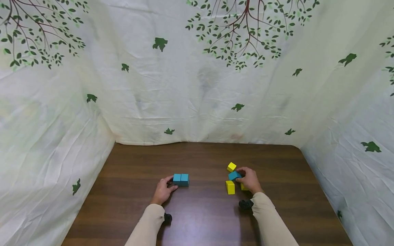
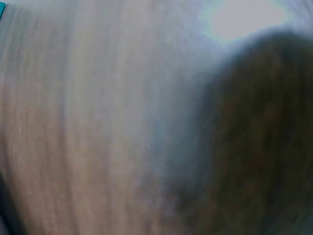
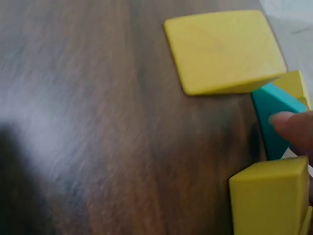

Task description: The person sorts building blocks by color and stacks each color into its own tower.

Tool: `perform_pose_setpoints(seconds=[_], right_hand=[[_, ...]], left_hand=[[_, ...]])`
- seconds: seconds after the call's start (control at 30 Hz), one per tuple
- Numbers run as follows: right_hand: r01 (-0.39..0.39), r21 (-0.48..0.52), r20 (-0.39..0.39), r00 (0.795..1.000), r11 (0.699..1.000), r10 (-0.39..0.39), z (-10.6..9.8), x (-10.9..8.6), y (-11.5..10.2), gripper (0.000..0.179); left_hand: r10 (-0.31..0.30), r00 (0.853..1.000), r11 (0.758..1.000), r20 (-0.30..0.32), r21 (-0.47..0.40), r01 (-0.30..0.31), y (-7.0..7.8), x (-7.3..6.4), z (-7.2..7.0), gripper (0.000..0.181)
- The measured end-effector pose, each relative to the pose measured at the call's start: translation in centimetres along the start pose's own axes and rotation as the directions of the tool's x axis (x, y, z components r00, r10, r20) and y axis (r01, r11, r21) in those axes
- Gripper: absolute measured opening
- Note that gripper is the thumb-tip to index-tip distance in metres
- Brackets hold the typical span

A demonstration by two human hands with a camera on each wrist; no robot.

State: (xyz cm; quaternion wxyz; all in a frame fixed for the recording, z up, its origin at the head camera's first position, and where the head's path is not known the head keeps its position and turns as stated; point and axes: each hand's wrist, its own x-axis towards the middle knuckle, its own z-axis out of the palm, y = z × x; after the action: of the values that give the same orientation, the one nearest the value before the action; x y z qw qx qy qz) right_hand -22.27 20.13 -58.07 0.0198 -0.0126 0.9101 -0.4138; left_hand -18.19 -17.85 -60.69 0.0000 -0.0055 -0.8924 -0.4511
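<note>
Two blue blocks (image 1: 181, 180) stand side by side on the left part of the table. My left hand (image 1: 164, 190) holds the left one at its end, the thumb at the front corner and a finger at the back. In the left wrist view only a corner of a blue block (image 2: 2, 9) shows. My right hand (image 1: 249, 180) pinches another blue block (image 1: 234, 175), which lies tilted; the thumb (image 3: 288, 125) presses its face in the right wrist view. Around it are three yellow blocks: one behind (image 1: 231, 166), one in front (image 1: 230, 187) and one partly hidden under the hand (image 1: 244, 187).
The brown wooden table (image 1: 203, 218) has a white cloth (image 1: 191, 85) with printed leaves and branches hanging behind and on both sides. A dark wrist device (image 1: 245, 204) sits at the right sleeve, another (image 1: 167, 218) at the left.
</note>
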Motion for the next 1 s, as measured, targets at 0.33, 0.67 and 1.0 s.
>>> perform_pose_setpoints(seconds=[0.33, 0.67, 1.0], right_hand=[[0.027, -0.100, -0.022, 0.999, 0.995, -0.029, 0.6, 0.2, 0.4, 0.031], [0.047, -0.127, -0.044, 0.998, 0.991, -0.053, 0.9, 0.1, 0.3, 0.031], [0.038, -0.086, -0.033, 0.999, 0.996, -0.041, 1.0, 0.0, -0.1, 0.034]], left_hand=[[-0.005, 1.000, 1.000, -0.004, 0.000, 0.005, -0.1, 0.1, 0.0, 0.043], [0.007, 1.000, 1.000, 0.001, -0.002, -0.007, -0.1, 0.0, -0.1, 0.042], [0.014, 1.000, 1.000, -0.003, 0.002, -0.014, -0.2, 0.0, -0.1, 0.042]])
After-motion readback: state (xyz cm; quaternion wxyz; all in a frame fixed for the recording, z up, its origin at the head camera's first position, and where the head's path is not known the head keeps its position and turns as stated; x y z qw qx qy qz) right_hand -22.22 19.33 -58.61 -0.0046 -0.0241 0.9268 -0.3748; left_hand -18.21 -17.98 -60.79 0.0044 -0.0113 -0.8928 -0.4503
